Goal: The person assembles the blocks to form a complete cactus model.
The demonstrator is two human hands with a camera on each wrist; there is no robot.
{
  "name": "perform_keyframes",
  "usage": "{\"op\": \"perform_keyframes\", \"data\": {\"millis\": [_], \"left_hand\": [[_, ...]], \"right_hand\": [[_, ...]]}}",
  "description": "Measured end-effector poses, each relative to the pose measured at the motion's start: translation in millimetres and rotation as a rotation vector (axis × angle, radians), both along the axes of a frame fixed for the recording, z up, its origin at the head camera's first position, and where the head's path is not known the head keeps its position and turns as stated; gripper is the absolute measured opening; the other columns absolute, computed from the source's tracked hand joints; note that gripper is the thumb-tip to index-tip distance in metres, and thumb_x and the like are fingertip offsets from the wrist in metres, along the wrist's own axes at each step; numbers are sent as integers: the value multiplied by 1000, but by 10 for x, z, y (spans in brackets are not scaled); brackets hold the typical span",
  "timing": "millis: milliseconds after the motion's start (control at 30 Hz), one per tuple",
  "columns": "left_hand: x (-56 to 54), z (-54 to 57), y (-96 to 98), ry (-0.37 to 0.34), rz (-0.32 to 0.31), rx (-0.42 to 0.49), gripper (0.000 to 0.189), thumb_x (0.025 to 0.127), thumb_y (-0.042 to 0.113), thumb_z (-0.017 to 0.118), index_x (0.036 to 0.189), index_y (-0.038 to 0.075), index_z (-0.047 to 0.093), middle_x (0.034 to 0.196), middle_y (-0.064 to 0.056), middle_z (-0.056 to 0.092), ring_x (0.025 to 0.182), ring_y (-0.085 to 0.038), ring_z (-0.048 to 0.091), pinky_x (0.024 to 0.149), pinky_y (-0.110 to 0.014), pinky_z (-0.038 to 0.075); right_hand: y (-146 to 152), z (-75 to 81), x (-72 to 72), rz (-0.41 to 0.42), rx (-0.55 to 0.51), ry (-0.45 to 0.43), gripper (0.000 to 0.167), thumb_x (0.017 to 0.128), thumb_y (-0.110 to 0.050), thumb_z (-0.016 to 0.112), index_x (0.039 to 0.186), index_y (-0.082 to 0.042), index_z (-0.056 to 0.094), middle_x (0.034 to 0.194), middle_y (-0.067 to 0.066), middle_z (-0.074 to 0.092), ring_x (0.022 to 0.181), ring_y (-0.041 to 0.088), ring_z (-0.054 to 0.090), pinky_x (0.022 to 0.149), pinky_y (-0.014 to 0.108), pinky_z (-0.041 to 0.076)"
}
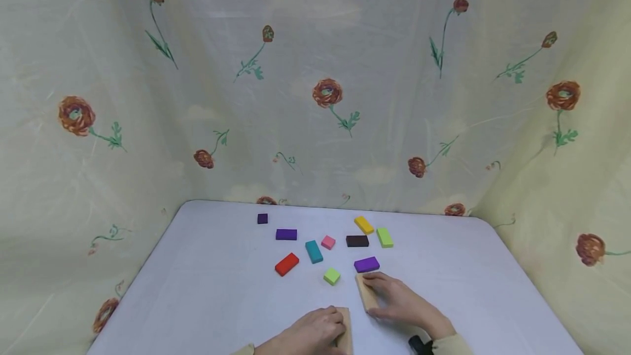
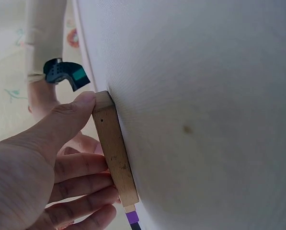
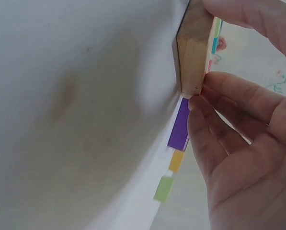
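Observation:
Two plain wooden blocks lie flat at the front of the table, one at each hand. My left hand (image 1: 315, 328) grips the nearer wooden block (image 1: 346, 328), partly covering it. In the left wrist view, the thumb is at one end of this block (image 2: 115, 148) and the fingers lie along its side. With thumb and fingertips, my right hand (image 1: 401, 301) holds the other wooden block (image 1: 366, 293), which lies slightly tilted in the head view. The right wrist view shows fingertips at that block's (image 3: 193, 62) end. Just beyond it is a purple block (image 1: 367, 264).
Farther back lie a lime cube (image 1: 332, 276), a red block (image 1: 287, 264), a teal block (image 1: 314, 252), a pink cube (image 1: 328, 242), a dark brown block (image 1: 357, 241), a lime block (image 1: 385, 237) and a yellow block (image 1: 363, 225). A flowered curtain (image 1: 296, 125) surrounds the white table (image 1: 212, 289).

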State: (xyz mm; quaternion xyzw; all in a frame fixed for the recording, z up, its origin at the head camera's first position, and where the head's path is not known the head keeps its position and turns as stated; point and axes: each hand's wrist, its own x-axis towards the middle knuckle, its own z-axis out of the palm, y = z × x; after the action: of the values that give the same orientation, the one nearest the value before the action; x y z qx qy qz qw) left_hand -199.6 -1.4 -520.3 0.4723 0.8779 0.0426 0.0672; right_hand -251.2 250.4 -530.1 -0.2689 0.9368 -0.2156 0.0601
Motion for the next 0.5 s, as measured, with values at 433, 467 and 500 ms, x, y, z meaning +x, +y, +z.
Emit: {"op": "perform_keyframes", "data": {"millis": [433,467,500], "left_hand": [[-5,-27,-11,2,8,26,41,86,52,64,112,20,70,101,11,67,95,-1,55,86,-16,50],[-3,-29,-13,18,1,25,41,86,52,64,111,20,70,101,12,67,94,-1,55,85,-15,49],[-2,-30,-14,32,-3,25,41,86,53,64,110,20,71,100,12,67,93,0,55,84,-15,49]], "right_hand": [[-334,32,-159,-118,8,-39,67,74,-40,82,127,-5,61,131,14,57,122,33,54,102,51,45],[-352,32,-171,-122,8,-39,67,74,-40,82,127,-5,61,131,14,57,122,33,54,102,51,45],[-370,35,-181,-126,8,-39,67,74,-40,82,127,-5,61,131,15,57,122,34,54,102,52,44]]}}
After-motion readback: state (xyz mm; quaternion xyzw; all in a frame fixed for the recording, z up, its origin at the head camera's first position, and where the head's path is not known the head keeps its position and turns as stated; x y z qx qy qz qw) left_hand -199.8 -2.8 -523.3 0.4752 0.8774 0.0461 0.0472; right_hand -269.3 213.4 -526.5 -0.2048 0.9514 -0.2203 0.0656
